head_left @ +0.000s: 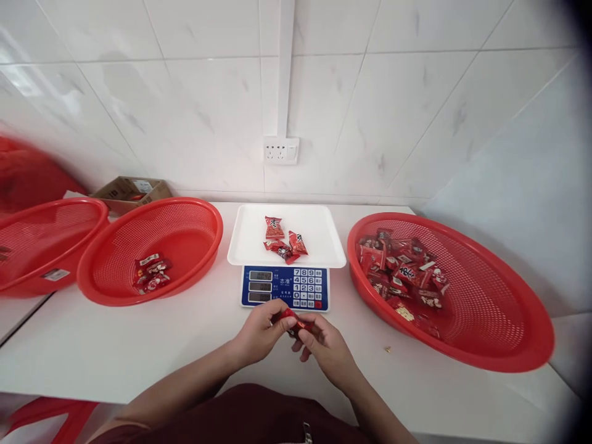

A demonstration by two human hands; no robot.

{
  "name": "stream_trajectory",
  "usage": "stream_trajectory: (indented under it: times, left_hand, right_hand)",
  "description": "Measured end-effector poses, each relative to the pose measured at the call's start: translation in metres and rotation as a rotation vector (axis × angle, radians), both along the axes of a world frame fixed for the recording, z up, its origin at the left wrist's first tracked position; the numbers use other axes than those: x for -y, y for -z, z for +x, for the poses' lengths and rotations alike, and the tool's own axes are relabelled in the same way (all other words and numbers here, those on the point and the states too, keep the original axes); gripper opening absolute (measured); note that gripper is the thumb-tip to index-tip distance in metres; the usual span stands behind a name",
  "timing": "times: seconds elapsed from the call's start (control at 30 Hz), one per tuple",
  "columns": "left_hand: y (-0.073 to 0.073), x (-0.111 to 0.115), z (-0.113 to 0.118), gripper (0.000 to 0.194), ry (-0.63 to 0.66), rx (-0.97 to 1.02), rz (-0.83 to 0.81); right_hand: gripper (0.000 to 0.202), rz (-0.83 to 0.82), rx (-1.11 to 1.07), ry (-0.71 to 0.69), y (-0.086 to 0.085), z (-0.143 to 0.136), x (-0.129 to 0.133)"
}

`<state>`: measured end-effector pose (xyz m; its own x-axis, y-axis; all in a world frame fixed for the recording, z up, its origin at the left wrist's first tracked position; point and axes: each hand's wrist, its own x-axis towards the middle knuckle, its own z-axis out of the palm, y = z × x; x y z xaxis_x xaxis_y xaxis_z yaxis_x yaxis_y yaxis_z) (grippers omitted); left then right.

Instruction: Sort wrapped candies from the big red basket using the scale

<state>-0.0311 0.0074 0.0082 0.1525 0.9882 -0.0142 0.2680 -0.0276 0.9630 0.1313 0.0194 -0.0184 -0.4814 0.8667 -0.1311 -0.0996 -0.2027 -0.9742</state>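
Both my left hand (pixel 264 330) and my right hand (pixel 324 345) are closed on red wrapped candy (pixel 294 325), in front of the scale's keypad. Fingers cover much of it, so I cannot tell how many pieces there are. Just beyond them stands a digital scale (pixel 286 288) with a blue panel and a white weighing tray (pixel 245 237). Several red packets lie on that tray, among them an upright-lying packet (pixel 274 227) and a tilted one (pixel 298 243). To the right, a large red basket (pixel 499 320) holds many similar packets (pixel 407 271).
A second red basket (pixel 194 262) on the left contains a small pile of packets (pixel 152 273). Farther left are another red basket (pixel 78 246) and an open cardboard box (pixel 160 190). A small gold scrap (pixel 387 349) lies on the white table (pixel 185 345). A wall socket (pixel 281 150) is behind the scale.
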Motion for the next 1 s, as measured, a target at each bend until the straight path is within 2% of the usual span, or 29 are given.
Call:
stream_trajectory:
  times: [0.17,0.27,0.4,0.5,0.6,0.73,0.87,1.0]
  left_hand:
    - [0.004,-0.002,0.002,0.026,0.038,-0.133,0.037]
    - [-0.001,-0.015,-0.003,0.020,0.030,-0.326,0.196]
    - [-0.020,-0.052,-0.015,0.025,-0.018,-0.618,0.543]
    - [-0.036,-0.086,-0.018,0.028,-0.010,-0.747,0.652]
    - [-0.045,-0.114,-0.016,0.037,0.086,-0.833,0.611]
    - [-0.048,-0.137,-0.010,0.053,0.181,-0.906,0.494]
    - [-0.051,-0.149,-0.009,0.043,0.145,-0.898,0.446]
    - [-0.053,-0.158,-0.015,0.029,0.036,-0.809,0.445]
  right_hand:
    - [0.036,0.007,0.084,0.098,0.011,0.000,0.003]
    - [0.040,-0.020,0.092,0.128,0.019,-0.003,0.006]
    - [0.043,-0.046,0.091,0.103,0.029,-0.006,0.007]
    - [0.045,-0.034,0.091,0.114,0.031,-0.006,0.005]
    - [0.046,-0.036,0.080,0.141,0.031,-0.003,0.003]
    - [0.048,-0.038,0.084,0.155,0.031,0.000,0.002]
    - [0.047,-0.019,0.076,0.146,0.029,-0.001,0.003]
    - [0.043,0.020,0.087,0.104,0.027,-0.003,0.006]
